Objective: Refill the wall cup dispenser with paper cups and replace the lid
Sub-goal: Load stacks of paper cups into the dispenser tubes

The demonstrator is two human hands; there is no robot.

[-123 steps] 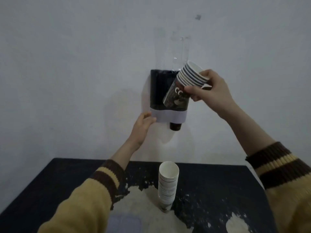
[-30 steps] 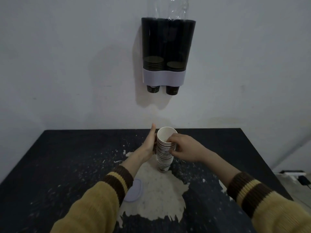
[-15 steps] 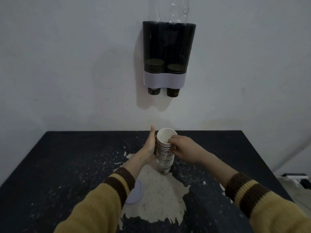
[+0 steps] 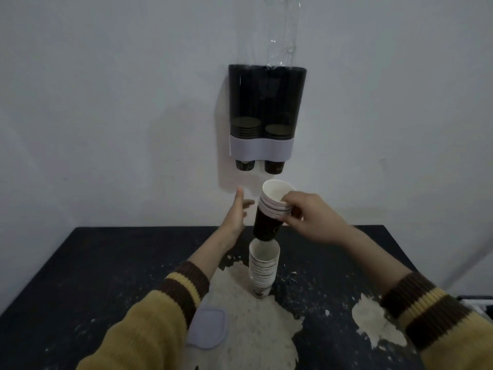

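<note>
Nearest, below the left wrist, pale lid point(image 4: 206, 329) flat on the black, paint-worn table point(image 4: 80, 276). Past it, under the right fingertips, tall stack of paper cups point(image 4: 262, 271) upright on the table's bare patch, mouth up. Just above that stack, right hand point(image 4: 306, 220) closed around a small nested batch of cups point(image 4: 272, 212), fingers wrapped at the white rims, dark base tilted toward the stack's mouth, barely clear of it. Left of the batch, left hand point(image 4: 236, 214) spread, thumb up, fingers loose, holding nothing, just beside the cups. Farthest, above both hands, wall cup dispenser point(image 4: 266, 113) with two dark tubes, short cup stacks low inside, two cup bottoms poking out below the grey band, top uncovered.
</note>
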